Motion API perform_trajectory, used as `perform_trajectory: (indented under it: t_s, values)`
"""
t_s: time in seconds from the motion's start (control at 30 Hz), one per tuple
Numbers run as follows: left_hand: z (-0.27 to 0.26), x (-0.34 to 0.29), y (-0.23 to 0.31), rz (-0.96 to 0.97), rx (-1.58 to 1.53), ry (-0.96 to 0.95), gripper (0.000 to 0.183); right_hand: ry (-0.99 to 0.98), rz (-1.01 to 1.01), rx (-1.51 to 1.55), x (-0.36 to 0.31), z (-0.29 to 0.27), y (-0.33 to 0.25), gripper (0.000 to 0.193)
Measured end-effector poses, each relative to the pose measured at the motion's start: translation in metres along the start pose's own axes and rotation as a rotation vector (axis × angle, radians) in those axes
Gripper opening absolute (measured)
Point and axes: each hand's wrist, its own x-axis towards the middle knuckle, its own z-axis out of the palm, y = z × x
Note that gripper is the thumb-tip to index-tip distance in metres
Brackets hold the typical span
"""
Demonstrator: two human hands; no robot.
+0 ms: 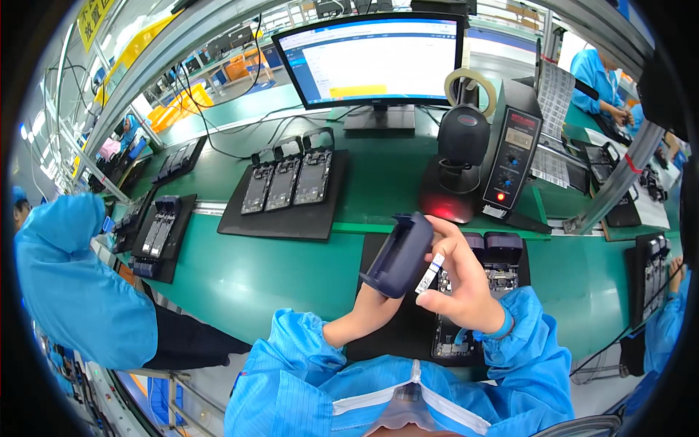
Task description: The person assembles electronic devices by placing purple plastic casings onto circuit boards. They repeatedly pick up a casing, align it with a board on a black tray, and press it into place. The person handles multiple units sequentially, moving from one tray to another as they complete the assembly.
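In front of my chest I hold up a dark blue plastic housing [400, 256], a hollow shell with its open side turned to the left. My left hand [373, 312] grips it from below. A small white label strip [430, 274] with a printed code hangs at the thumb and fingers of my right hand [466, 284], and the upper fingertips of that hand reach the housing's right edge. Beneath my hands lies a black mat [393, 336] with opened electronic devices [457, 341] showing their circuit boards. My right hand and sleeve partly cover them.
A scanner on a stand [462, 146] and a control box [512, 156] with a red light stand beyond my right hand. Behind are a monitor [371, 62] and a mat [280, 224] bearing three devices. A co-worker's blue sleeve [87, 284] is at the left.
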Motion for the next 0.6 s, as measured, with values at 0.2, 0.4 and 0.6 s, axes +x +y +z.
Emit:
perform_trajectory:
  t_s: [0.2, 0.4, 0.6]
  values:
    - [0.007, -0.008, -0.025, -0.069, 0.137, -0.080, 0.034, 0.085, 0.028, 0.139, 0.000, -0.002, -0.007, 0.034]
    - [0.011, -0.004, -0.031, -0.020, 0.107, -0.048, 0.036, 0.103, -0.003, 0.177, 0.001, -0.006, -0.011, 0.028]
    - [0.007, -0.006, -0.018, -0.136, 0.060, -0.098, 0.036, 0.143, -0.001, 0.198, -0.001, 0.003, -0.013, 0.026]
